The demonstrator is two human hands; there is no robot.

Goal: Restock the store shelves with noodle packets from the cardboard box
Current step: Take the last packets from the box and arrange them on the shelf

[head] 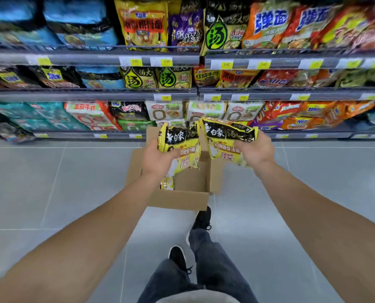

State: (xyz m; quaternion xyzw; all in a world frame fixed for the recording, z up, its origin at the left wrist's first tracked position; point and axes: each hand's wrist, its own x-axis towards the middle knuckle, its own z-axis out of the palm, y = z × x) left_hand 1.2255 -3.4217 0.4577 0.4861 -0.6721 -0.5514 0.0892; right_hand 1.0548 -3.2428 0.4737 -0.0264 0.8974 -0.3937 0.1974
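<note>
An open cardboard box (182,200) stands on the grey floor in front of the shelves. My left hand (158,160) grips a black-and-yellow noodle packet (179,138) above the box. My right hand (255,150) grips a second, matching noodle packet (227,133) just to the right of the first. Both packets hang over the box, tilted, at about the height of the bottom shelf. One more yellow packet (167,183) shows inside the box at its left wall. Most of the box's inside is brown and bare.
Three shelf levels (116,60) of noodle packets fill the upper view, with price tags on the rails. The bottom shelf (83,134) sits right behind the box. My two feet in black shoes (202,219) stand on the tiled floor just behind the box.
</note>
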